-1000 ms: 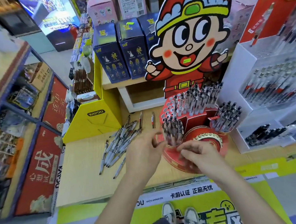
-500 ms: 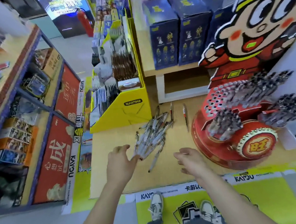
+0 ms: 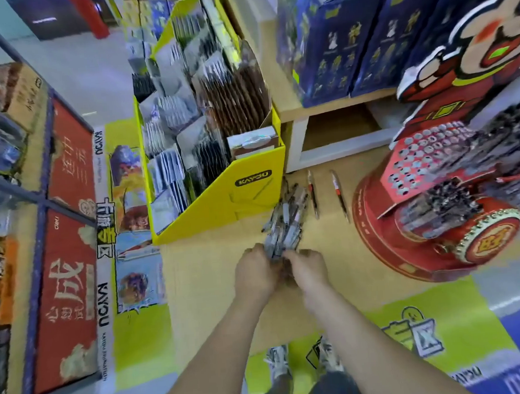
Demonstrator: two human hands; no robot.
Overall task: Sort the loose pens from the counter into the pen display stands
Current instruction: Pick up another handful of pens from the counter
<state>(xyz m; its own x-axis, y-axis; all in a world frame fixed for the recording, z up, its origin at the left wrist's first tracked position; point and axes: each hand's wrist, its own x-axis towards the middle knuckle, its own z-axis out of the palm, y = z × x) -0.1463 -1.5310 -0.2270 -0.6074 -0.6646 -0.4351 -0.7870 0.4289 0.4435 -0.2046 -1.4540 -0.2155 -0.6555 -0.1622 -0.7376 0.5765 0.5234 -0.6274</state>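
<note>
A bundle of loose pens point(image 3: 287, 225) lies on the wooden counter point(image 3: 206, 280), gathered into a tight bunch. My left hand point(image 3: 256, 272) and my right hand point(image 3: 308, 270) close in from both sides on the near end of the bundle, fingers curled round it. Two separate red-and-white pens point(image 3: 313, 197) point(image 3: 339, 196) lie apart to the right. The round red pen display stand point(image 3: 438, 215) sits further right, with several pens standing in its holed tiers. The frame is motion-blurred.
A yellow cardboard display box point(image 3: 221, 196) of card packs stands just behind the bundle. Blue boxes point(image 3: 349, 43) sit on a raised shelf at the back. A cartoon figure cutout point(image 3: 473, 52) rises behind the stand. Shelving point(image 3: 20, 182) lines the left.
Both hands left the red stand, moved left to the scattered pens and drew them together into one bunch. The view swung left and down.
</note>
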